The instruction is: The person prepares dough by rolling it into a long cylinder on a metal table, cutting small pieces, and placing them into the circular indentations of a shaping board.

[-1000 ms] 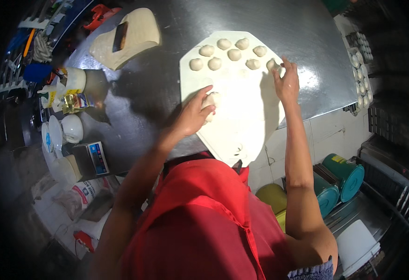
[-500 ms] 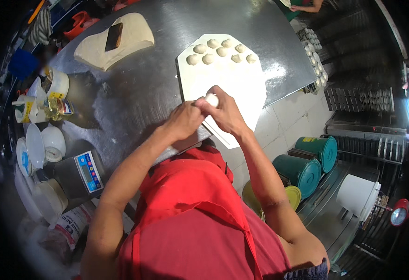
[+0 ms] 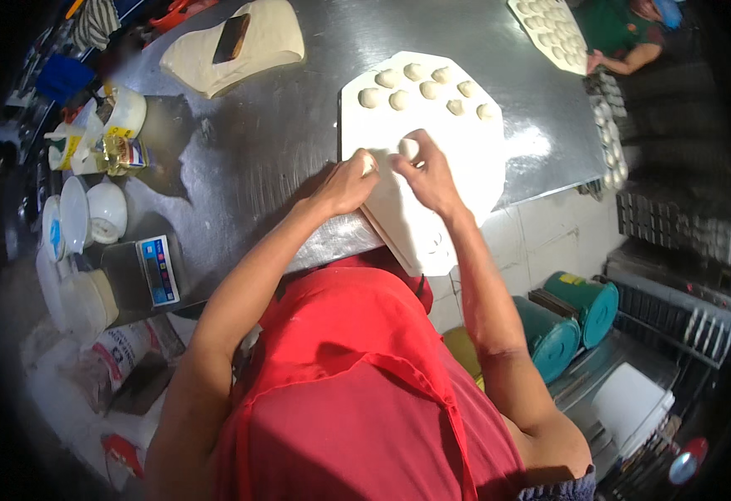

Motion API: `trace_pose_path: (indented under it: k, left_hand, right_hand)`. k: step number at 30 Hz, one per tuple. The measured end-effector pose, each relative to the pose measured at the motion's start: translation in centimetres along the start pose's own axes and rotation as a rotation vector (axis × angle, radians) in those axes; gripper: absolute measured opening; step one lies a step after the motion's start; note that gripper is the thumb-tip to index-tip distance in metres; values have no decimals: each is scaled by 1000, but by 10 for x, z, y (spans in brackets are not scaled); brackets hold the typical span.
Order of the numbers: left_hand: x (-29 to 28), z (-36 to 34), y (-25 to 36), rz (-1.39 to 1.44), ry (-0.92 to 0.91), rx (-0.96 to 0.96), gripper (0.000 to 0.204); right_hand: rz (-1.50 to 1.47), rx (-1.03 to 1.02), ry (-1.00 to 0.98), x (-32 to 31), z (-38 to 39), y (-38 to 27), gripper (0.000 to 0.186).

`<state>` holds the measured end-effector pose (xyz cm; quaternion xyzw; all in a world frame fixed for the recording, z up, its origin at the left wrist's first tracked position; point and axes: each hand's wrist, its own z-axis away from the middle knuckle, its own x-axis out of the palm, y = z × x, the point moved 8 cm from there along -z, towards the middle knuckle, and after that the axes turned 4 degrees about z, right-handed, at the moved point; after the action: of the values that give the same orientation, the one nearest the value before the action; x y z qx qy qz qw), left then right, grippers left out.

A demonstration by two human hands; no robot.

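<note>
Right hand: pinches dough piece between thumb and fingers, over white board
Left hand: curls closed on dough lump, near board's left edge
Dough balls: sit at board's far end
Steel table: carries board, far-left dough slab

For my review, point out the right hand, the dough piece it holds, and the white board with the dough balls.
Right hand (image 3: 433,178): head view, on the back of the hand.
Dough piece (image 3: 408,149): head view, on its exposed surface.
White board (image 3: 471,159): head view, on its bare top.
</note>
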<state>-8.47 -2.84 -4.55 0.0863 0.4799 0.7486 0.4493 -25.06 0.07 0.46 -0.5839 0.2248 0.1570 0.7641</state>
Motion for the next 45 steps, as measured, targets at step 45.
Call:
trace_pose_path:
  k: [45]
  left_hand:
    - [44, -10, -54, -14, -4, 96, 58]
  right_hand:
    - [200, 42, 203, -65, -65, 71, 44]
